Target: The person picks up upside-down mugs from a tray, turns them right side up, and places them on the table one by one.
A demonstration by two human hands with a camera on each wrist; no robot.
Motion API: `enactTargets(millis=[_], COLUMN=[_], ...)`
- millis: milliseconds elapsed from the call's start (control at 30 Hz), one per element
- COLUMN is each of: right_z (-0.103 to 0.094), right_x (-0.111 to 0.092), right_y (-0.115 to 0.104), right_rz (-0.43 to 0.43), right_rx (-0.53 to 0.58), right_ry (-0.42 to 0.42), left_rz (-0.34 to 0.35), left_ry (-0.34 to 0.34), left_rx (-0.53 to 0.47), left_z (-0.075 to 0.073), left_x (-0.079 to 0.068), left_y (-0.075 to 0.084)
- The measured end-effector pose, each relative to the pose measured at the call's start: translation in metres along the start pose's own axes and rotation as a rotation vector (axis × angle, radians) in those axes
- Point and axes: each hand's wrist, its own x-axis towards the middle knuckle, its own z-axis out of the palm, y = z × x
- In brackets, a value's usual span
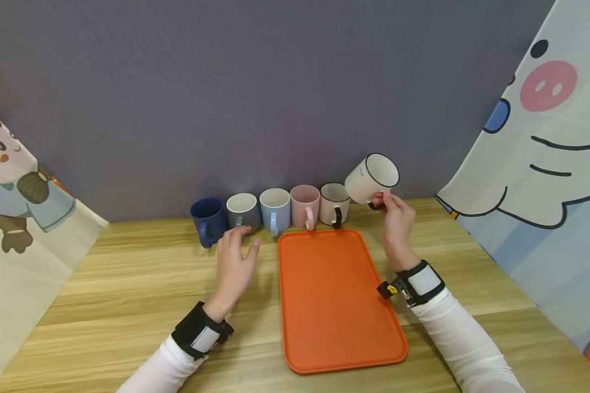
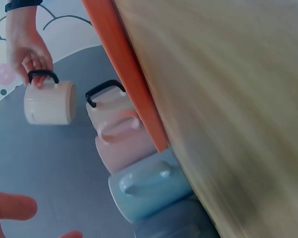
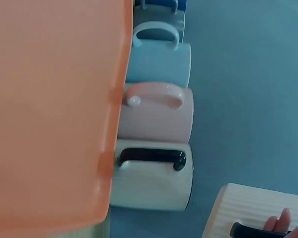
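Observation:
My right hand [image 1: 398,226] grips the black handle of a white ribbed mug [image 1: 364,183], held tilted above the table at the right end of a mug row. In the right wrist view only fingertips [image 3: 284,220] show at that handle. My left hand [image 1: 235,262] hovers in front of the grey mug [image 1: 243,210], fingers loosely extended and holding nothing. The row also has a dark blue mug [image 1: 208,218], a light blue mug [image 1: 275,207], a pink mug [image 1: 305,204] and a white mug with a black handle [image 1: 333,204].
An orange tray [image 1: 341,300] lies on the wooden table [image 1: 137,284], just in front of the row's right part. Behind the mugs rises a grey wall panel [image 1: 255,98]. Cartoon-printed curtains [image 1: 550,180] hang at both sides.

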Motion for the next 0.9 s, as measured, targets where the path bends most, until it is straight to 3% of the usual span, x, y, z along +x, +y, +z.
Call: enactTargets(millis=[133, 433, 667, 900], right_z=[-0.004, -0.014, -0.019, -0.022], right_x=[0.006, 0.019, 0.028, 0.034], right_y=[0.001, 0.008, 0.014, 0.018], right_rz=[-0.005, 0.039, 0.082, 0.125], right_rx=[-0.005, -0.141, -0.113, -0.247], right_ry=[0.014, 0.037, 0.03, 0.035], left_rz=[0.002, 0.001, -0.022, -0.066], left_ry=[-0.003, -0.002, 0.006, -0.008], left_rx=[0.029, 0.074, 0.098, 0.116], left_z=[-0.006, -0.019, -0.032, -0.046], left_x=[-0.001, -0.001, -0.001, 0.001], left_y=[-0.002, -0.009, -0.016, -0.019])
